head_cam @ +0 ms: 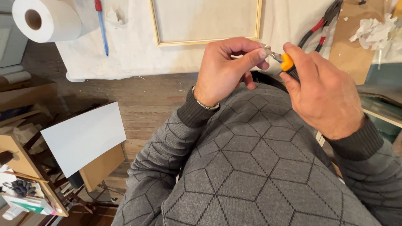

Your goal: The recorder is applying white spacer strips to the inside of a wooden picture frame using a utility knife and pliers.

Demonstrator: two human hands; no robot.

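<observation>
Orange marks the knife (287,63) you grip in your right hand (324,94), clamped round its handle at about one o'clock, held up over the worktop (125,54) edge, probably for a close view. Your left hand (224,69) pinches the metal tip between thumb and forefinger, seemingly steadying it. Fingers hide most of the blade; its state is unclear. Red pliers (320,27) lie beyond.

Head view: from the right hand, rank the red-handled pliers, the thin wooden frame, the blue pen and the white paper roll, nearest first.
From the right hand:
1. Red-handled pliers, just above it, upper right.
2. Thin wooden frame, top centre on the white cloth.
3. Blue pen, upper left.
4. White paper roll, far top-left corner.
</observation>
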